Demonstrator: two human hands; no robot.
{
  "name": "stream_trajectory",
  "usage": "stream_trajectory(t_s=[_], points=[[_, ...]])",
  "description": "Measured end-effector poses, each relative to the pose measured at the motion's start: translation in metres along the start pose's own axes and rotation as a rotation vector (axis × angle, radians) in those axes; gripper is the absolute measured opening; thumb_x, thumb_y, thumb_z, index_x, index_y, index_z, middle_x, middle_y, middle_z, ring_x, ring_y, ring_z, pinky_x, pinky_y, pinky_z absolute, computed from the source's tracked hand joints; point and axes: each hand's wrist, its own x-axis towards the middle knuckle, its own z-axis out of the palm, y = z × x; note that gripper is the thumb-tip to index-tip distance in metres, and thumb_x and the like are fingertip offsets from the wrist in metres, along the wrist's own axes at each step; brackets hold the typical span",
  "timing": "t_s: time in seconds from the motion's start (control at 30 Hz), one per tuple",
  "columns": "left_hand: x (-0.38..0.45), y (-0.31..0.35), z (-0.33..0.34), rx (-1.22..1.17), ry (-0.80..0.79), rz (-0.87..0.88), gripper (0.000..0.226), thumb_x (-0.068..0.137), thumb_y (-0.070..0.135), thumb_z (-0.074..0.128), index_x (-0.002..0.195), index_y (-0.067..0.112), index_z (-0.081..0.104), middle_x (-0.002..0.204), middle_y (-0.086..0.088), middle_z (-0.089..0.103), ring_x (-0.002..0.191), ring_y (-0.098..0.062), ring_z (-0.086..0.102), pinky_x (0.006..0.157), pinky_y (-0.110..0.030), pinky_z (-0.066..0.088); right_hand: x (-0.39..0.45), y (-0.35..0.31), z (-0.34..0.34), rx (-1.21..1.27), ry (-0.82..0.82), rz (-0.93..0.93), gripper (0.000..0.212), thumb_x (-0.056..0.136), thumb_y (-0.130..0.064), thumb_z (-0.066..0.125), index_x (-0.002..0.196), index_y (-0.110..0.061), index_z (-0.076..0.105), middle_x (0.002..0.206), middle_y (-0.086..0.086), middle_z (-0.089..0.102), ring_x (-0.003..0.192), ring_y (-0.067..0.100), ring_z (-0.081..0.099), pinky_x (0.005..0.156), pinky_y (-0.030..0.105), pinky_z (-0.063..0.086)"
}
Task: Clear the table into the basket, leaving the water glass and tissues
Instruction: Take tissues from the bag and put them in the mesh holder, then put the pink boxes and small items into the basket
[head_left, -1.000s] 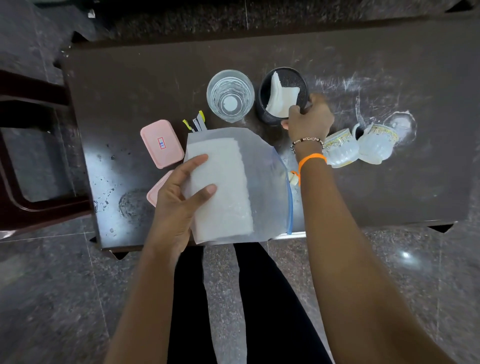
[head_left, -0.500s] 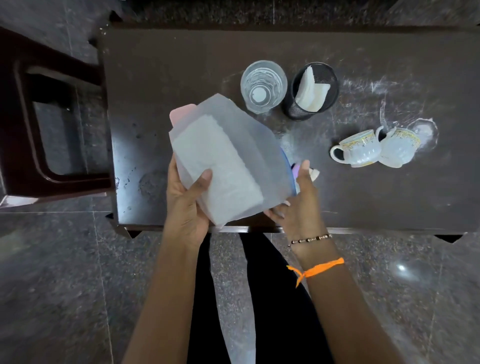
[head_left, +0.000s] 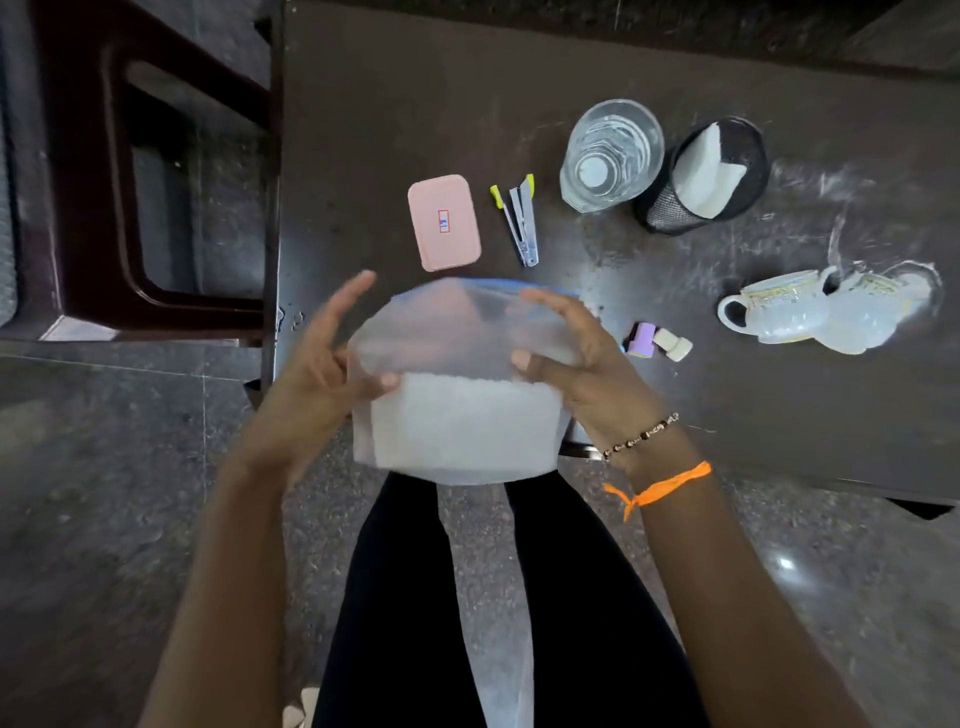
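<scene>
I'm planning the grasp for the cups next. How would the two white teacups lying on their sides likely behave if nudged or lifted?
The teacups lie on their sides with rounded bodies, so a nudge would probably roll them. They look like glazed ceramic, likely slippery and breakable. They appear to touch, so moving one may disturb the other; a handle seems the safest hold.

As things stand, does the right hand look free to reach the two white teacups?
Probably not yet. The right hand and left hand both grip the translucent plastic bag of white grains. The white teacups lie unobstructed on the dark table to its right.
</scene>
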Motion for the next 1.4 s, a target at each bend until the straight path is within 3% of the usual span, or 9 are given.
stream_trajectory(t_s=[0.17, 0.37, 0.5, 0.63, 0.73, 0.87, 1.07, 1.23, 1.4], points=[[0.006, -0.002, -0.006, -0.012, 0.177, -0.014, 0.056, 0.075, -0.01, 0.064, 0.119, 0.024, 0.059, 0.093, 0.019, 0.072, 0.085, 0.001, 0.065, 0.076, -0.016, 0.055, 0.014, 0.003, 0.009, -0.536, -0.07, 0.012, 0.056, 0.06, -0.01, 0.084, 0.111, -0.016, 0.062, 0.106, 0.001, 0.053, 0.091, 0.006, 0.047, 0.077, -0.002, 0.034], [0.0, -0.005, -0.023, 0.348, 0.411, -0.105, 0.027, 0.075, 0.008, 0.075, 0.079, 0.033, 0.064, 0.1, -0.006, 0.059, 0.077, -0.018, 0.059, 0.068, -0.034, 0.052, 0.04, -0.005, 0.024, -0.357, 0.12, 0.04, 0.015, 0.079, -0.016, 0.07, 0.079, -0.021, 0.056, 0.085, 0.002, 0.06, 0.073, 0.012, 0.055, 0.066, 0.025, 0.046], [0.014, -0.014, -0.039, 0.352, 0.466, -0.108, 0.016, 0.09, 0.019, 0.06, 0.076, 0.025, 0.055, 0.088, -0.004, 0.057, 0.078, -0.017, 0.053, 0.063, -0.031, 0.044, 0.071, -0.013, 0.055, -0.383, 0.155, -0.031, 0.034, 0.085, -0.021, 0.064, 0.056, -0.021, 0.046, 0.058, -0.002, 0.044, 0.056, 0.012, 0.039, 0.055, 0.023, 0.031], [0.04, -0.031, -0.066, 0.081, 0.611, -0.12, 0.023, 0.094, 0.009, 0.051, 0.077, 0.026, 0.049, 0.078, 0.006, 0.056, 0.072, -0.008, 0.054, 0.056, -0.02, 0.049, 0.11, -0.01, 0.081, -0.457, 0.295, -0.099, 0.005, 0.082, -0.014, 0.064, 0.08, -0.009, 0.061, 0.074, 0.001, 0.057, 0.067, 0.012, 0.049, 0.066, 0.025, 0.043], [0.058, -0.048, -0.088, -0.004, 0.685, -0.13, 0.022, 0.094, 0.008, 0.05, 0.081, 0.026, 0.048, 0.083, 0.004, 0.056, 0.079, -0.012, 0.052, 0.06, -0.024, 0.046, 0.138, -0.001, 0.085, -0.736, 0.493, -0.089, 0.041, 0.078, -0.014, 0.061, 0.118, -0.01, 0.05, 0.121, 0.011, 0.052, 0.109, 0.028, 0.05, 0.096, 0.038, 0.04], [0.081, -0.069, -0.102, -0.116, 0.743, -0.231, 0.011, 0.094, 0.011, 0.051, 0.104, 0.013, 0.048, 0.109, -0.006, 0.056, 0.095, -0.015, 0.057, 0.065, -0.023, 0.053, 0.165, 0.016, 0.097, -0.913, 0.557, 0.014, 0.093, 0.065, -0.03, 0.076, 0.139, -0.017, 0.022, 0.141, 0.009, 0.034, 0.125, 0.033, 0.037, 0.101, 0.041, 0.038], [0.109, -0.063, -0.078, 0.194, 0.774, -0.224, 0.031, 0.085, 0.015, 0.063, 0.112, 0.003, 0.053, 0.106, -0.01, 0.055, 0.094, -0.02, 0.053, 0.085, -0.039, 0.052, 0.169, 0.016, 0.091, -0.752, 0.704, -0.093, 0.082, 0.064, -0.019, 0.063, 0.135, -0.007, 0.026, 0.135, 0.012, 0.042, 0.116, 0.036, 0.045, 0.096, 0.038, 0.039], [0.107, -0.033, -0.051, 0.668, 0.93, -0.016, 0.039, 0.081, 0.02, 0.067, 0.117, 0.012, 0.053, 0.122, -0.01, 0.051, 0.107, -0.022, 0.045, 0.084, -0.005, 0.018, 0.131, 0.012, 0.093, -0.583, 0.68, -0.214, 0.069, 0.061, -0.015, 0.064, 0.123, -0.009, 0.035, 0.112, 0.004, 0.049, 0.095, 0.029, 0.047, 0.07, 0.026, 0.028], [0.095, -0.01, -0.028, 0.003, 0.145, -0.017, 0.032, 0.089, 0.032, 0.052, 0.119, 0.021, 0.052, 0.104, 0.0, 0.06, 0.087, -0.01, 0.06, 0.077, -0.021, 0.049, 0.092, 0.017, 0.118, -0.614, 0.59, -0.25, 0.065, 0.062, -0.016, 0.075, 0.115, -0.007, 0.039, 0.108, 0.003, 0.046, 0.099, 0.026, 0.046, 0.081, 0.033, 0.037]])
